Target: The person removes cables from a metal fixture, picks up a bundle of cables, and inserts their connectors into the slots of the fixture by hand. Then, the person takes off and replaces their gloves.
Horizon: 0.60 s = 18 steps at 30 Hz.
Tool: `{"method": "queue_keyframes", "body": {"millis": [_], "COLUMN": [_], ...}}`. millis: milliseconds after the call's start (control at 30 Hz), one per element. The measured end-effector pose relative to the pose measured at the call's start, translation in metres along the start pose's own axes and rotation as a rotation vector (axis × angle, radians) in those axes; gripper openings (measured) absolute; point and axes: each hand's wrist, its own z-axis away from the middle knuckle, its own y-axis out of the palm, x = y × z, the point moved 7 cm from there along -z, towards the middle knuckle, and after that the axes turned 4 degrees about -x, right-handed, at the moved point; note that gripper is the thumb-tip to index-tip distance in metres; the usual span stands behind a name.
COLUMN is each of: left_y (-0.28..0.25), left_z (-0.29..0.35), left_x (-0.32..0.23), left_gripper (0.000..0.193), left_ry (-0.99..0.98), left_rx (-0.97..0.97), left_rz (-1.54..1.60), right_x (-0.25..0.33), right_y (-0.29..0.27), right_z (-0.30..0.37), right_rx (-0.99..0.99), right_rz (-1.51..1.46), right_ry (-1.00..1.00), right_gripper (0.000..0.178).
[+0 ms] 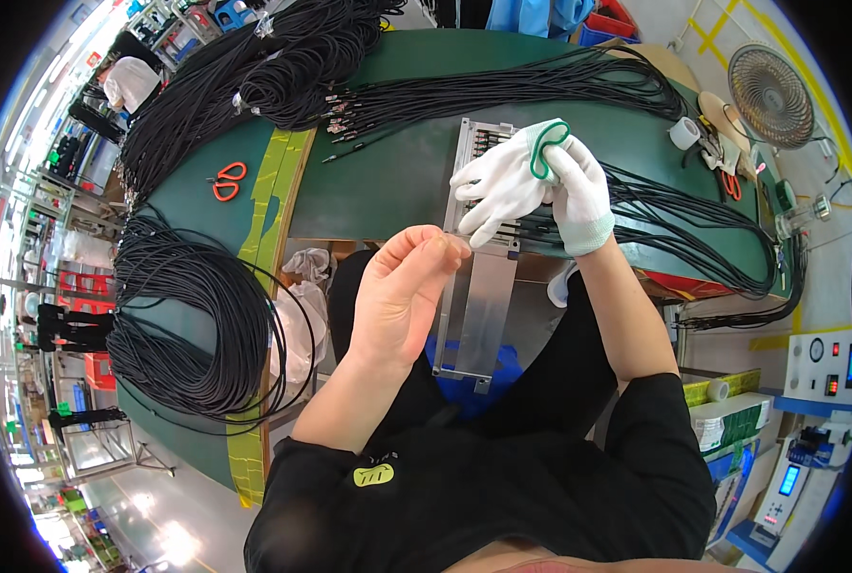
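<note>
My left hand (409,286) is bare, its thumb and fingertips pinched together beside a finger of a loose white glove (497,183). Whether that pinch holds the glove's tip or some tiny thing is too small to tell. My right hand (583,196) wears a white knit glove and grips the loose glove near its green-edged cuff. Under both hands lies a long metal fixture (478,315), which sticks out past the table edge over my lap. Black cable ends sit in its far part, partly hidden by the gloves.
Black cable bundles (197,325) lie on the green table (378,196) at left, far left, back and right. Orange-handled scissors (227,181) rest left of a yellow-taped strip (271,201). A fan (771,95) stands back right; instrument boxes (817,368) are at right.
</note>
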Motion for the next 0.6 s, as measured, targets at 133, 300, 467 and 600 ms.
{"method": "queue_keyframes", "body": {"millis": [133, 300, 467, 600], "left_y": [-0.002, -0.003, 0.043, 0.114], "left_z": [0.001, 0.008, 0.029, 0.075], "left_x": [0.001, 0.000, -0.026, -0.087], "left_gripper": [0.010, 0.017, 0.013, 0.037], "left_ry": [0.033, 0.016, 0.197, 0.959], "left_rx": [0.058, -0.063, 0.328, 0.810], "left_rz": [0.011, -0.026, 0.088, 0.230], "right_x": [-0.001, 0.003, 0.012, 0.020], "right_y": [0.001, 0.010, -0.004, 0.036], "right_z": [0.000, 0.008, 0.005, 0.008], "right_rx": [0.047, -0.100, -0.022, -0.025], "right_rz": [-0.008, 0.017, -0.025, -0.020], "right_ry": [0.001, -0.062, -0.096, -0.079], "right_gripper": [0.023, 0.024, 0.027, 0.025]}}
